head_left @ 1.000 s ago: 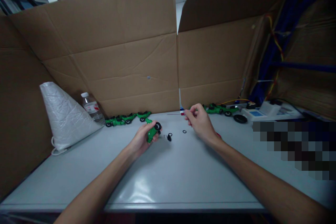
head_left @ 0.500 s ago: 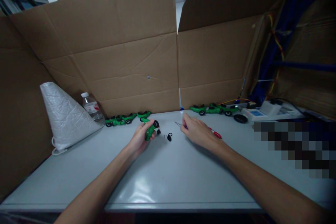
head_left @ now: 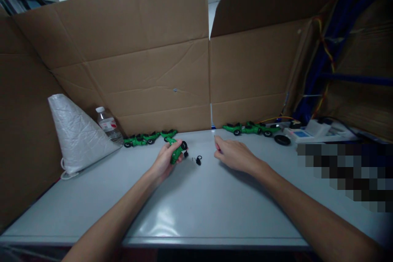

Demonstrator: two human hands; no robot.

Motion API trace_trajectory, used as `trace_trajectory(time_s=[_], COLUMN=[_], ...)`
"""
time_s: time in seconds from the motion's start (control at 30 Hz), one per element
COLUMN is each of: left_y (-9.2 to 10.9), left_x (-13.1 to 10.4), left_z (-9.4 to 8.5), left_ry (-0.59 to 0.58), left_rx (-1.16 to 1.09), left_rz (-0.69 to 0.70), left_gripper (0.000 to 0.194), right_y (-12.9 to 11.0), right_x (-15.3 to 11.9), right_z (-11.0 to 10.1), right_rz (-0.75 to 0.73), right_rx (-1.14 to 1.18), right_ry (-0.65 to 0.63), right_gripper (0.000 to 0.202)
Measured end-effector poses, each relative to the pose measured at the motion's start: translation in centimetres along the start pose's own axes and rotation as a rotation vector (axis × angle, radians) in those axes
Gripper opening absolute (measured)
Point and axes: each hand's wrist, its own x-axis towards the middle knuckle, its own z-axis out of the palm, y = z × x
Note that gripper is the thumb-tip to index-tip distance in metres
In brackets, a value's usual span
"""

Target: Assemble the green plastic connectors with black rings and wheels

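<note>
My left hand (head_left: 164, 159) is closed around a green toy car (head_left: 177, 154) with black wheels, held above the white table. Small black parts (head_left: 198, 160) lie on the table just right of the car. My right hand (head_left: 231, 153) is closed farther right, its thumb and index finger pinched together. What it holds, if anything, is too small or hidden to name. Behind my left hand several green toy cars (head_left: 138, 141) stand in a row, and more green cars (head_left: 251, 128) stand behind my right hand.
A silvery bag (head_left: 76, 139) and a plastic bottle (head_left: 108, 125) stand at the left. At the right are a black ring (head_left: 282, 140), a white power strip (head_left: 322, 132) and cables. Cardboard walls (head_left: 147, 65) enclose the table (head_left: 184, 213).
My right hand has moved slightly right and turned. The thin metal shaft at its fingertips and the red handle behind it no longer show. My left hand still holds the car.
</note>
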Motion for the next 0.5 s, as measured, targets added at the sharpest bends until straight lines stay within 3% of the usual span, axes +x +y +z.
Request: trace_trajectory(time_s=[0.1,0.23,0.4,0.5], left_y=[0.0,-0.1,-0.2,-0.2], left_x=[0.0,0.1,0.3,0.3], left_z=[0.1,-0.1,-0.4,-0.3], left_ry=[0.013,0.009,0.025,0.024], left_rx=[0.004,0.028,0.025,0.018], left_rz=[0.001,0.012,0.025,0.029], left_gripper=[0.045,0.045,0.044,0.045], right_y=[0.4,-0.7,-3.0,-2.5], right_x=[-0.1,-0.7,-1.2,-1.0], right_z=[-0.3,-0.1,0.5,0.4], right_rz=[0.034,-0.091,-0.186,-0.181], right_rx=[-0.052,-0.035,0.074,0.11], right_ry=[-0.079,-0.142,-0.122,-0.078], right_gripper=[0.027,0.024,0.019,0.019])
